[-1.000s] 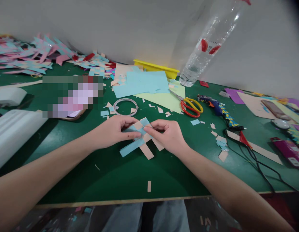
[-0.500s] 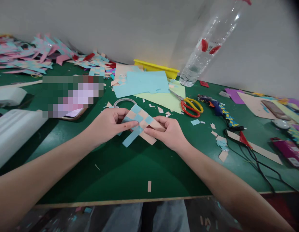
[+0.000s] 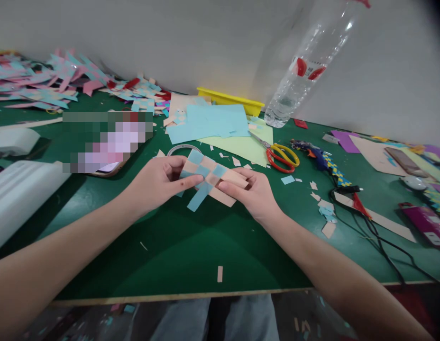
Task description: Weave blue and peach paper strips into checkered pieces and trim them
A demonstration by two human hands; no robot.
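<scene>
Between my two hands is a small woven piece of paper strips (image 3: 207, 171), light blue and peach in a checker pattern, held a little above the green table. My left hand (image 3: 166, 177) pinches its left side, thumb on top and fingers behind. On the other side my right hand (image 3: 253, 189) grips the peach strip ends, its thumb lying over them. A loose blue strip end sticks out toward me at the lower left, and peach ends point right. The fingers behind the paper are hidden. Just behind the weave lies a roll of tape (image 3: 184, 148), partly covered.
Red-and-yellow scissors (image 3: 282, 157) lie right of blue paper sheets (image 3: 216, 121). A plastic bottle (image 3: 301, 71) leans on the wall. Paper strips (image 3: 45, 80) heap at back left, near a blurred-out phone (image 3: 113, 147). Cables (image 3: 376, 232) cross the right side; scraps are scattered about.
The woven paper has turned slightly clockwise, its right-hand ends shifting right and its blue end swinging up and right. My right hand has moved a little right; both hands keep their hold.
</scene>
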